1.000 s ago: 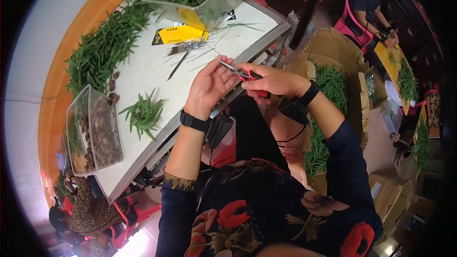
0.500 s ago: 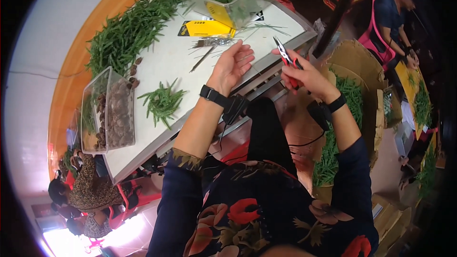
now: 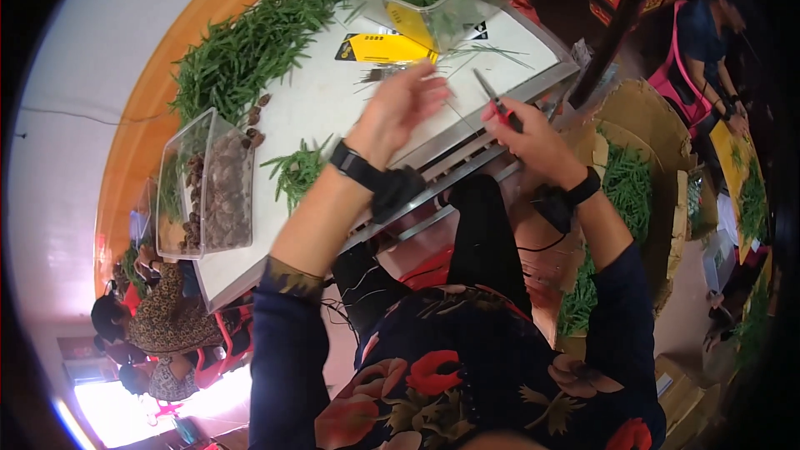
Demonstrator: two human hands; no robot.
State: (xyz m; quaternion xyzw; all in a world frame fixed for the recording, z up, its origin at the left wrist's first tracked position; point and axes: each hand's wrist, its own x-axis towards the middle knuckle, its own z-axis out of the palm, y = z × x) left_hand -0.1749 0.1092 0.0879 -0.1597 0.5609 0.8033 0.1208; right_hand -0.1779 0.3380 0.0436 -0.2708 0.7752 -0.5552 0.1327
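My right hand (image 3: 536,138) grips a pair of pliers (image 3: 509,116) with red and black handles, their narrow jaws pointing up and away over the table's front edge. To its left, my left hand (image 3: 398,110) hovers above the white table (image 3: 287,92), palm turned inward, fingers loosely apart and slightly blurred; I see nothing in it. Just beyond that hand lie a bundle of thin wires (image 3: 382,73) and a yellow and black package (image 3: 382,47). A small ring of green sprigs (image 3: 298,173) rests on the table, partly covered by my left forearm.
A clear bin of pinecones (image 3: 225,192) stands at the left, a clear bin of greenery (image 3: 467,12) at the back. Green sprigs (image 3: 250,54) pile along the far side. A cardboard box (image 3: 662,129) with greenery is at my right. Other people sit at far right and lower left.
The view has shifted, so the table appears further right. My left hand has moved left relative to the table, its forearm now covering part of the sprig ring. The pliers have turned in my right hand.
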